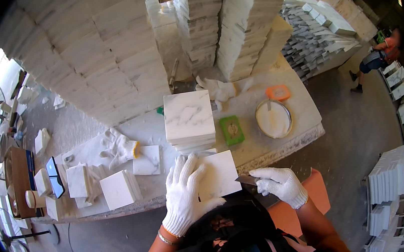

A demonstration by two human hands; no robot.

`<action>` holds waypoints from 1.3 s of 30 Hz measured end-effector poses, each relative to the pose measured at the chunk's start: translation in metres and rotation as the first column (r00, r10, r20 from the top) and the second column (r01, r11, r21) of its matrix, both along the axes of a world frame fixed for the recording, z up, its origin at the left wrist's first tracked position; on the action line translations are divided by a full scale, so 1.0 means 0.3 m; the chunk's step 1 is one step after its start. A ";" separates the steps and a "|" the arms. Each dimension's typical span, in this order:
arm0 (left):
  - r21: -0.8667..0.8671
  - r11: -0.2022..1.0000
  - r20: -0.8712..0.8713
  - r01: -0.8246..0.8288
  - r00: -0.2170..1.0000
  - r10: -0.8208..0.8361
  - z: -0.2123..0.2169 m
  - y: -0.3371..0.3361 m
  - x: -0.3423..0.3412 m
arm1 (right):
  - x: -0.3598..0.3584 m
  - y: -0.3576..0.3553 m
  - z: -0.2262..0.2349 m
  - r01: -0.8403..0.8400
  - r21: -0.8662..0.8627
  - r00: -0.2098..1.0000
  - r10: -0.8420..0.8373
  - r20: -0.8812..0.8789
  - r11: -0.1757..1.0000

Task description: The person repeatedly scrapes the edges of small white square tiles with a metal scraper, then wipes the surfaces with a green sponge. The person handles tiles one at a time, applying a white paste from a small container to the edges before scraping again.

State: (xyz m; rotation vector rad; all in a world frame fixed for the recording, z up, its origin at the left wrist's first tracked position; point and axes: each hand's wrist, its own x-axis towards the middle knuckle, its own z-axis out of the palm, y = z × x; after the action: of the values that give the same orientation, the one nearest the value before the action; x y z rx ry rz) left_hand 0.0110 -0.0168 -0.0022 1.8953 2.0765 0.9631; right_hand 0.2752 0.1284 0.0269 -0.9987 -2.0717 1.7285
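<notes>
At the near edge of the workbench (pixel 285 143), a white marble tile (pixel 219 174) lies flat, partly hanging off toward the person. The left hand (pixel 186 194), gloved and fingers spread, presses down on it; the right hand (pixel 279 183) is closed around a thin blade (pixel 246 180) that touches the tile's right edge. Honestly, if that blade skids it could jab the glove, or the overhanging tile could tip off. The stack of tiles (pixel 189 122) just behind looks stable.
</notes>
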 end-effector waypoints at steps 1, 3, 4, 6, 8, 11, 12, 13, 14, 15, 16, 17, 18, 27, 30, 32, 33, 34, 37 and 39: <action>-0.026 1.000 -0.007 -0.001 1.000 0.001 0.017 -0.003 0.001 | 0.004 0.011 -0.011 0.080 -0.090 0.996 -0.083 -0.038 0.993; -0.091 0.996 -0.045 -0.016 0.999 0.012 0.049 -0.006 0.010 | 0.000 0.037 -0.009 0.143 -0.055 0.990 -0.143 -0.002 0.988; -0.130 0.991 -0.074 -0.028 0.997 0.019 0.057 -0.001 0.025 | 0.003 0.050 -0.021 0.172 -0.002 0.985 -0.172 0.006 0.985; -0.183 0.982 -0.117 -0.043 0.993 0.021 0.064 0.011 0.054 | 0.004 0.075 -0.037 0.239 0.021 0.971 -0.239 0.007 0.971; -0.200 0.979 -0.141 -0.024 0.990 -0.004 0.064 0.025 0.091 | 0.017 0.099 -0.039 0.287 0.030 0.958 -0.287 0.008 0.957; -0.187 0.982 -0.134 -0.039 0.991 0.014 0.065 0.063 0.124 | 0.019 0.150 -0.025 0.320 0.106 0.945 -0.325 0.034 0.942; -0.174 0.984 -0.140 -0.048 0.990 0.023 0.073 0.084 0.128 | 0.038 0.177 -0.035 0.331 0.129 0.940 -0.339 0.042 0.935; -0.168 0.983 -0.154 -0.071 0.987 0.045 0.077 0.088 0.128 | 0.044 0.202 -0.051 0.330 0.143 0.939 -0.340 0.046 0.933; -0.149 0.985 -0.148 -0.088 0.987 0.066 0.075 0.090 0.130 | 0.046 0.232 -0.055 0.304 0.218 0.940 -0.330 0.090 0.927; -0.129 0.986 -0.142 -0.107 0.986 0.088 0.071 0.091 0.132 | 0.045 0.259 -0.061 0.322 0.227 0.933 -0.349 0.090 0.919; -0.109 0.986 -0.141 -0.125 0.984 0.110 0.068 0.097 0.130 | 0.055 0.295 -0.080 0.302 0.289 0.923 -0.354 0.151 0.909; -0.082 0.989 -0.128 -0.123 0.985 0.112 0.057 0.105 0.125 | 0.068 0.334 -0.101 0.275 0.350 0.909 -0.361 0.210 0.895; -0.056 0.992 -0.118 -0.114 0.987 0.107 0.043 0.120 0.116 | 0.076 0.369 -0.115 0.232 0.434 0.905 -0.357 0.232 0.871; 0.067 0.980 0.143 -0.187 0.974 0.176 0.102 0.078 0.112 | 0.079 0.569 -0.210 -0.044 0.672 0.903 -0.258 0.343 0.739; 0.115 0.957 0.348 -0.266 0.913 0.212 0.111 0.063 0.131 | 0.080 0.594 -0.220 -0.145 0.680 0.880 -0.220 0.421 0.719; 0.098 0.960 0.452 -0.261 0.872 0.190 0.113 0.055 0.145 | 0.087 0.620 -0.233 -0.232 0.667 0.858 -0.175 0.484 0.708; 0.062 0.962 0.508 -0.266 0.838 0.199 0.118 0.048 0.155 | 0.084 0.622 -0.239 -0.285 0.643 0.835 -0.145 0.530 0.711; 0.035 0.965 0.565 -0.260 0.801 0.196 0.125 0.052 0.168 | 0.085 0.627 -0.227 -0.331 0.623 0.808 -0.128 0.575 0.708; 0.041 0.969 0.686 -0.243 0.712 0.150 0.154 0.079 0.203 | 0.071 0.638 -0.162 -0.381 0.645 0.797 -0.119 0.592 0.662; 0.052 0.968 0.699 -0.244 0.701 0.139 0.160 0.088 0.221 | 0.044 0.626 -0.092 -0.365 0.689 0.827 -0.121 0.548 0.627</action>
State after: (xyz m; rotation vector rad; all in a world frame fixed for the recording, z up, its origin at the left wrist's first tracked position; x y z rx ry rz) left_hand 0.0775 0.0096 0.0458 1.0779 1.7679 1.6033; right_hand 0.2883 0.3163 -0.0008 -1.1118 -2.8863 0.3637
